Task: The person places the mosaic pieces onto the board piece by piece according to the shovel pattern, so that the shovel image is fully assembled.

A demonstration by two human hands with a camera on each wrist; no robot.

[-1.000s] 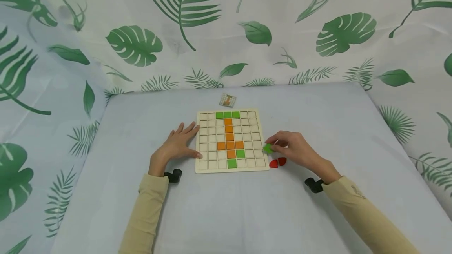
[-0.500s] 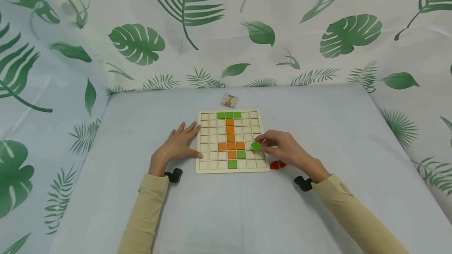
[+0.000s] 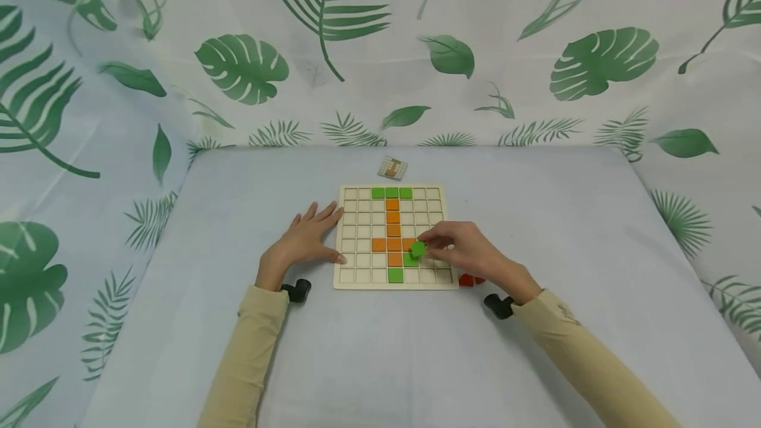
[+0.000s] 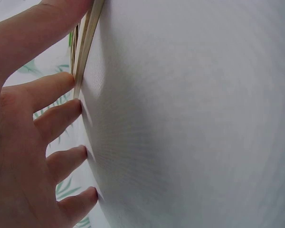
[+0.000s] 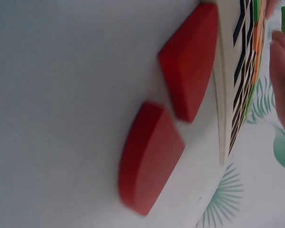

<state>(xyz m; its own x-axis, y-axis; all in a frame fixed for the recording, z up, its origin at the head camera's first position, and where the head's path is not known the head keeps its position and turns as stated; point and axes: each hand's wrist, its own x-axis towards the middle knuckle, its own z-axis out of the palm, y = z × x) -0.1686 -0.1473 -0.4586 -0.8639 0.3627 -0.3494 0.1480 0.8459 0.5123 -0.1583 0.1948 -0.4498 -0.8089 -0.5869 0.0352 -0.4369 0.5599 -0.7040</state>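
Observation:
A cream grid board (image 3: 363, 233) lies on the table, with several orange tiles (image 3: 394, 218) in a column and short crossbar. Green tiles (image 3: 392, 193) fill part of its far row, and others sit near its front. My left hand (image 3: 304, 238) spreads its fingers along the left edge; in the left wrist view the thumb and nearest fingertips touch the board's side. Over the board, my right hand (image 3: 466, 248) pinches a green square tile (image 3: 419, 249) between thumb and fingers. The held tile overlaps a seated green tile from above; the gap below it cannot be judged.
Two red quarter-round pieces (image 5: 192, 64) lie beside the board's front right corner, partly under the right wrist. A small pattern card (image 3: 392, 168) rests behind the board. Leaf-printed cloth (image 3: 357, 84) encloses the table's back and sides.
My right hand has carried the green tile leftward from beside the board's right edge to over the orange crossbar's right end. The left hand stays at the board's edge. The head view has shifted slightly.

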